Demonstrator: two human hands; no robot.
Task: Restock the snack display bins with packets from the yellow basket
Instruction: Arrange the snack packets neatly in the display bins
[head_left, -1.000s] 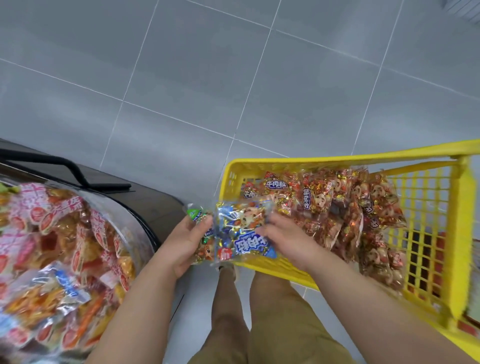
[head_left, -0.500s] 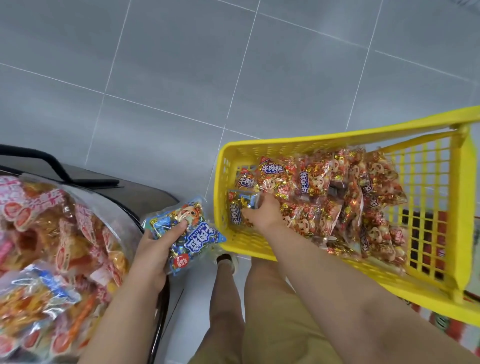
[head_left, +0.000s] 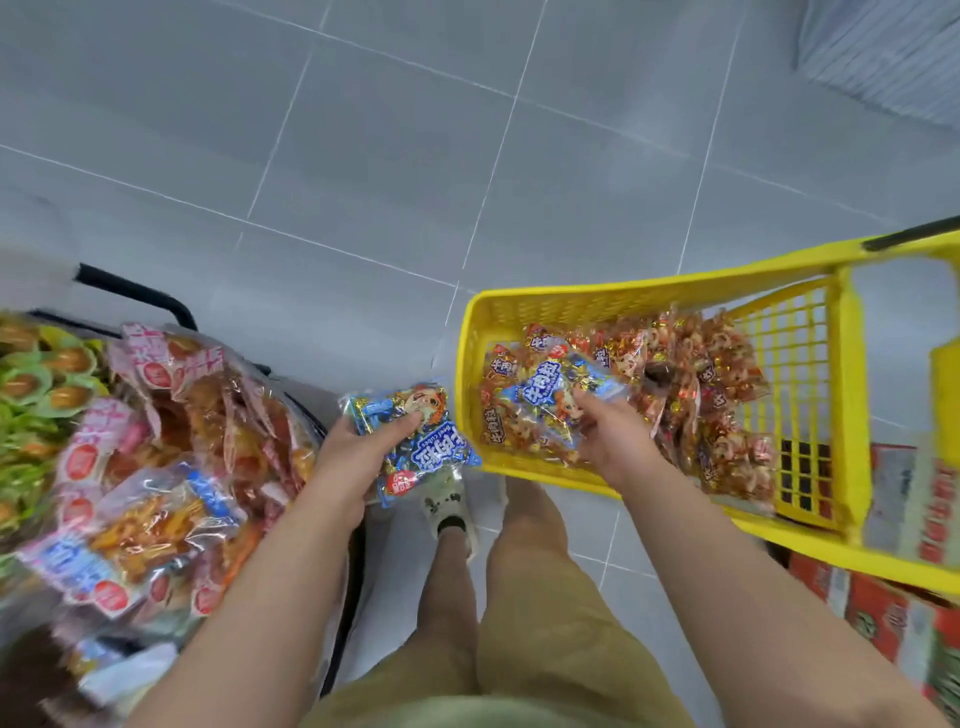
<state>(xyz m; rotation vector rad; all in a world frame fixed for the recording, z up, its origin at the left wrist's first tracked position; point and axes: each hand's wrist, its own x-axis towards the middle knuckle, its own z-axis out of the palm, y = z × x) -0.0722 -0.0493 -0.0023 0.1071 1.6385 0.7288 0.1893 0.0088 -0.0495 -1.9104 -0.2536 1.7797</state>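
Observation:
The yellow basket (head_left: 571, 301) stands at the right, holding several red and gold snack packets (head_left: 696, 374). My right hand (head_left: 610, 434) grips a blue snack packet (head_left: 545, 395) lifted just above the basket's left end. My left hand (head_left: 353, 447) holds blue snack packets (head_left: 426, 441) between the basket and the display bin (head_left: 291, 410) at the left. The bin is heaped with clear packets of orange and red snacks (head_left: 171, 467).
Grey tiled floor (head_left: 415, 156) fills the far half of the view. A black bar (head_left: 140, 296) sits behind the bin. Green-wrapped snacks (head_left: 36, 384) lie at far left. Red cartons (head_left: 883, 613) sit under the basket at the right. My legs and shoe (head_left: 449, 512) are below.
My right hand, which was reaching into the basket, has come up with another blue packet. My left hand still holds its blue packets beside the bin. The view has tilted.

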